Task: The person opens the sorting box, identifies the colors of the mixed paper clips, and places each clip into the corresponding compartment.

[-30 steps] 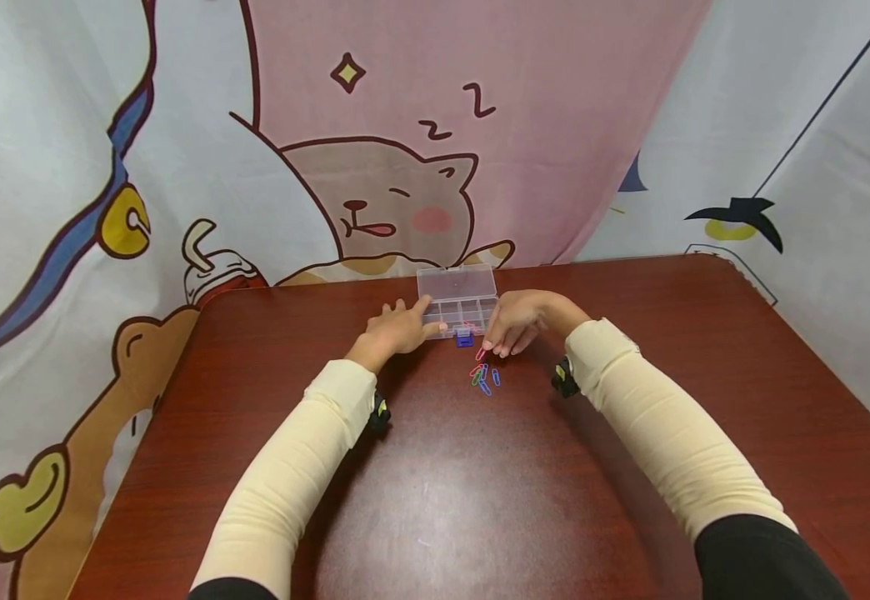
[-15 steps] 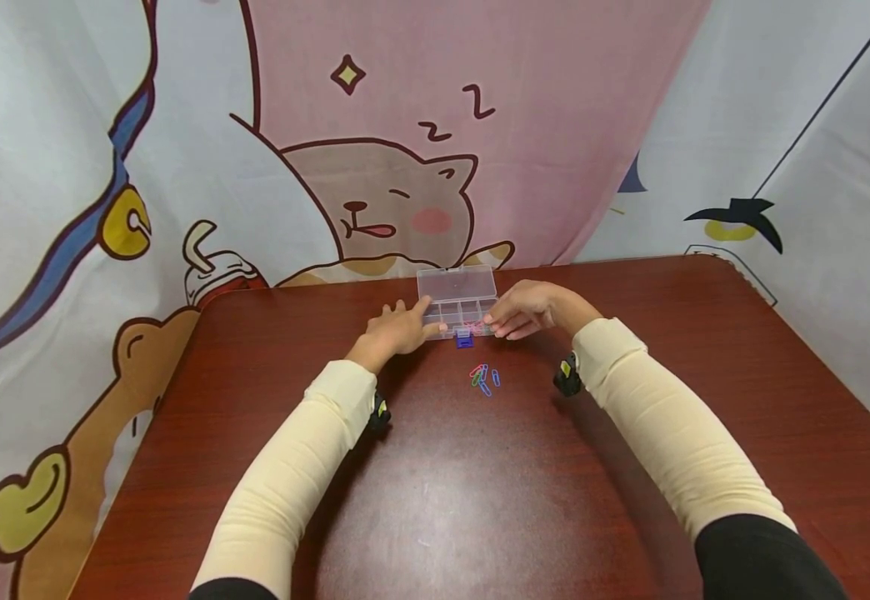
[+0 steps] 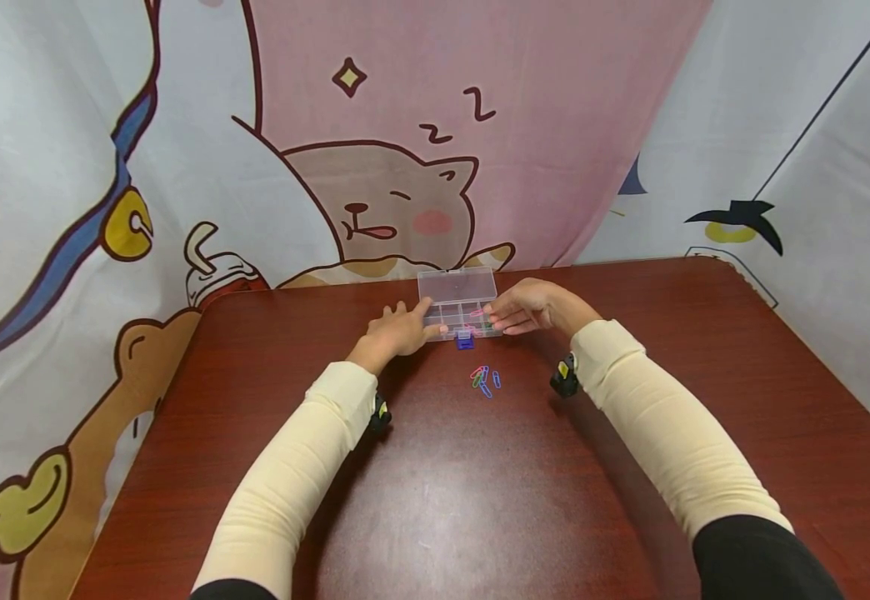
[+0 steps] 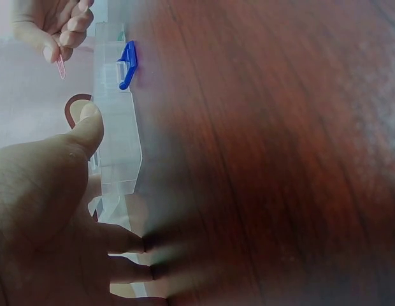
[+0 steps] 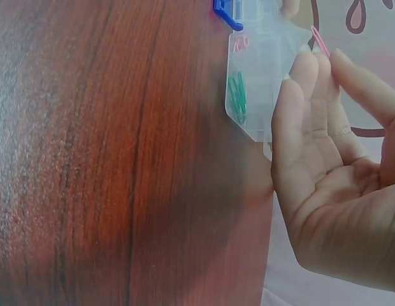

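Note:
A clear plastic compartment box stands near the back edge of the table, its lid raised. My left hand rests at the box's left end; its thumb touches the front wall and the other fingers extend past the end. Over the right-hand compartments, my right hand pinches a pink paper clip between thumb and fingertips. Green paper clips lie in the right front compartment, with pink clips beside them. Fingers partly hide the box's right end.
In front of the box lie several loose paper clips: blue, green and pink-red. A blue latch hangs from the box's front. Behind the brown table hangs a printed cloth.
My right hand has lifted a pink paper clip from the loose group up to the box and now holds it over the rear compartments. The left hand has stayed in place.

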Demonstrator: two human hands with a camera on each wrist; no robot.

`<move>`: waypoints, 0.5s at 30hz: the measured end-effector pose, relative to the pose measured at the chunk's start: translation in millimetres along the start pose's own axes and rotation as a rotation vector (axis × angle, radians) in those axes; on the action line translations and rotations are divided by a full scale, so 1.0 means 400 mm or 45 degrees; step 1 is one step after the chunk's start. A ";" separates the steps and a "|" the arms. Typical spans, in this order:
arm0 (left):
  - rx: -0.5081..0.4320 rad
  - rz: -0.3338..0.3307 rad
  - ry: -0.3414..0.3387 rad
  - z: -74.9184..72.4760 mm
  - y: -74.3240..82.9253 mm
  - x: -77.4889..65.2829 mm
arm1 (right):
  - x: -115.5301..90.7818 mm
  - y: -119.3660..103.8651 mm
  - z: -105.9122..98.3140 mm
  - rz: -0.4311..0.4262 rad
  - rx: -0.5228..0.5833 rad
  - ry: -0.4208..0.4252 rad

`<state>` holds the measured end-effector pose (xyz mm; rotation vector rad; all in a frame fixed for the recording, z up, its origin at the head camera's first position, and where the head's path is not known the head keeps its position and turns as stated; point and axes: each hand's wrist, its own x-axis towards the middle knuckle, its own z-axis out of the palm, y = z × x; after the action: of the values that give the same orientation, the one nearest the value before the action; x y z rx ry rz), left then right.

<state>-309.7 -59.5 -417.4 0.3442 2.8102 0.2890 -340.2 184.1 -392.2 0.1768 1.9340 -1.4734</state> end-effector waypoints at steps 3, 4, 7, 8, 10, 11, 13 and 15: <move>-0.004 0.007 0.004 0.000 -0.001 -0.003 | -0.001 -0.002 0.001 0.005 0.018 0.007; -0.004 0.010 0.003 -0.001 -0.001 -0.003 | -0.001 -0.003 0.001 0.002 0.020 0.006; -0.009 0.016 0.006 -0.001 -0.002 -0.004 | 0.000 -0.006 0.002 -0.010 0.026 0.006; -0.008 0.018 0.009 -0.001 -0.002 -0.004 | 0.001 -0.007 0.002 -0.014 0.030 0.008; -0.007 0.020 0.014 -0.002 -0.002 -0.004 | 0.003 -0.008 0.003 -0.017 0.030 0.012; -0.006 0.020 0.017 -0.002 -0.002 -0.004 | 0.004 -0.009 0.004 -0.017 0.028 0.014; -0.003 0.019 0.021 -0.002 -0.002 -0.005 | 0.005 -0.011 0.005 -0.014 0.023 0.018; -0.002 0.016 0.017 -0.003 -0.002 -0.003 | 0.006 -0.012 0.006 -0.008 0.013 0.020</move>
<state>-308.9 -60.8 -416.3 0.3608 2.8214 0.2974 -343.2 179.5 -389.9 0.1874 1.9410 -1.4909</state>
